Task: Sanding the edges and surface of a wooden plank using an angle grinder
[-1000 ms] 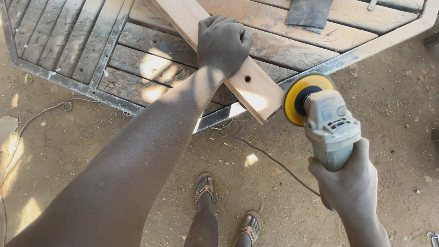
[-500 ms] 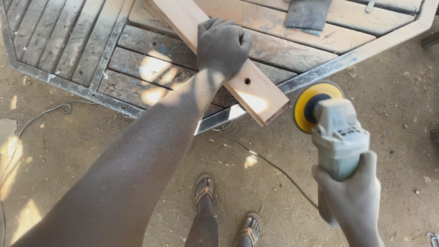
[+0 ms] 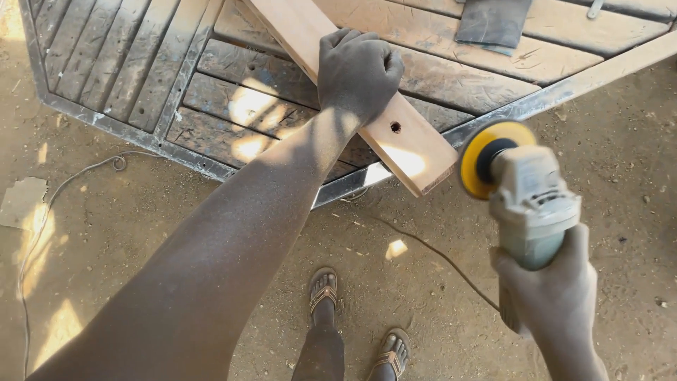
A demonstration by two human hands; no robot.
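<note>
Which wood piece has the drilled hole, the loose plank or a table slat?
The loose pale plank under the left hand: a round hole shows near its overhanging end. It lies diagonally across the grey weathered slats, which show no such hole.

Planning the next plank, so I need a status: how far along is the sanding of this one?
Done: the plank face looks pale and smooth beside the rough grey table. In hand: the left hand pins the plank down; the right hand holds the sander, its yellow disc off the wood, just beyond the plank's end. Left: I cannot tell whether the edges or underside are sanded.
</note>
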